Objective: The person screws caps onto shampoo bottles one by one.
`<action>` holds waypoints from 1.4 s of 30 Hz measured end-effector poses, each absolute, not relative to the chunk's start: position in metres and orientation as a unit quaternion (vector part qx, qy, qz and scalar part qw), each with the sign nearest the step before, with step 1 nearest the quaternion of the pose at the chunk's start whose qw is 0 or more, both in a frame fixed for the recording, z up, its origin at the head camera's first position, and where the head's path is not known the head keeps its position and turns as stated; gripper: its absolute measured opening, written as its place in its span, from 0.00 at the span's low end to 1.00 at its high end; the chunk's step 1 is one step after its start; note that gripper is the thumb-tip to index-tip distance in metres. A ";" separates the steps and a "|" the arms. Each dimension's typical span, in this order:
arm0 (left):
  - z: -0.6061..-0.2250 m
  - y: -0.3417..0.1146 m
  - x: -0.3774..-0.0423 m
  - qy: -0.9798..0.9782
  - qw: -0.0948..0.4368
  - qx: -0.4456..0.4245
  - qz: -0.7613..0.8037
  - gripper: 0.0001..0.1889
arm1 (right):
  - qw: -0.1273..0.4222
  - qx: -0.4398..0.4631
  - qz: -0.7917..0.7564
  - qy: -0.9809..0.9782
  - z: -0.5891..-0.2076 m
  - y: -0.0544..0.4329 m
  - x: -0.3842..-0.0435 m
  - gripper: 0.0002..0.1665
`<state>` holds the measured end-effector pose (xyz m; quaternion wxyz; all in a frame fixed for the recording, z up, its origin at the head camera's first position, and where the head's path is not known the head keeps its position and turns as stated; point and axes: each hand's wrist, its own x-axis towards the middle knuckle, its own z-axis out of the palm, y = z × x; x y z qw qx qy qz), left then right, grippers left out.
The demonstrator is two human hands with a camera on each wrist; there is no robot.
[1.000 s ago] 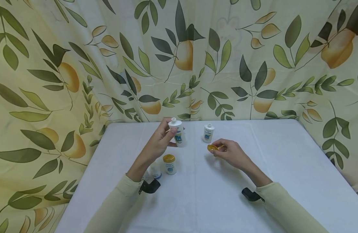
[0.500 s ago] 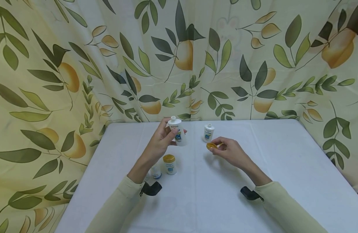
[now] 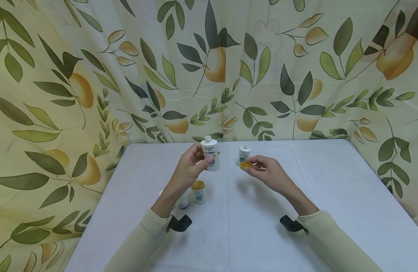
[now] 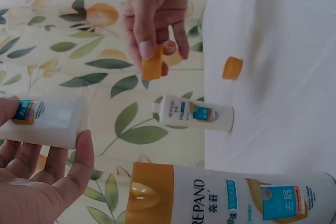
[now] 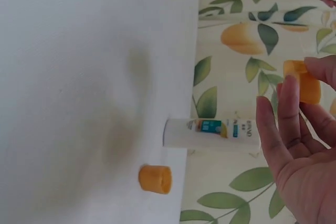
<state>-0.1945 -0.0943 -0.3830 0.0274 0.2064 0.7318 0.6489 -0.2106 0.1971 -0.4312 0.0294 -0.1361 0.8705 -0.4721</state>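
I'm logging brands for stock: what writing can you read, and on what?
"REPAND": orange-capped bottle
"亮莊": same bottle
"去屑": same bottle
"REPAND": standing uncapped bottle
"去屑": bottle in the left hand
Other print is too small or blurred to read.

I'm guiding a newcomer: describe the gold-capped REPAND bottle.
On the white table, look below the left hand in the head view. There stands the REPAND bottle, unobscured, its gold cap on, unlike the held bottle and the rear bottle, both uncapped.

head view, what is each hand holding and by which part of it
The left hand holds a white uncapped bottle by its body; the right hand pinches an orange cap by its side.
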 end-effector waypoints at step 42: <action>-0.403 -0.053 -0.173 0.730 0.009 0.186 0.658 0.22 | 0.017 -0.177 -0.584 0.792 -0.382 0.188 -0.200 0.25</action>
